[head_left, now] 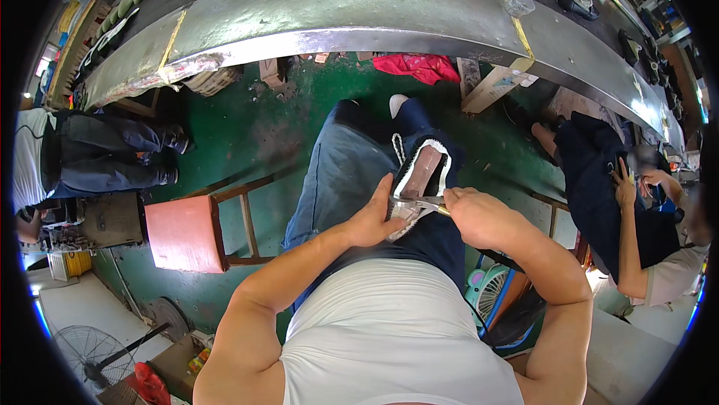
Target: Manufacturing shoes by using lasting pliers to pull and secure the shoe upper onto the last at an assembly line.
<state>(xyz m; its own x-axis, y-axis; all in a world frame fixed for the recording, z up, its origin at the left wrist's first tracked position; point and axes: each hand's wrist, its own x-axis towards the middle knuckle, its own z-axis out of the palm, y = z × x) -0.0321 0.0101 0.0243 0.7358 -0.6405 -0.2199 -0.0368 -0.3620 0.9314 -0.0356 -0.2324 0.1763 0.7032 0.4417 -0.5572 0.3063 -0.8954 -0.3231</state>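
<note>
A half-made shoe (pixel 430 168) lies sole side up across my lap, its pinkish-brown inner sole framed by a dark upper with a whitish edge. A white looped cord hangs at its far end. My left hand (pixel 371 218) grips the shoe's near end from the left, thumb and fingers around the side. In my right hand (pixel 478 218) is a pair of metal pincers (pixel 424 201), fingers wrapped around the handles. The pincers' jaws reach left across the shoe, close to my left thumb; whether they bite the edge I cannot tell.
A metal-edged bench (pixel 337 12) curves across ahead, with dark shoes (pixel 578 5) on it. A pink-seated stool (pixel 183 233) stands left, a green fan (pixel 488 291) near my right side. Red cloth (pixel 419 67) lies under the bench. People are at far left and right.
</note>
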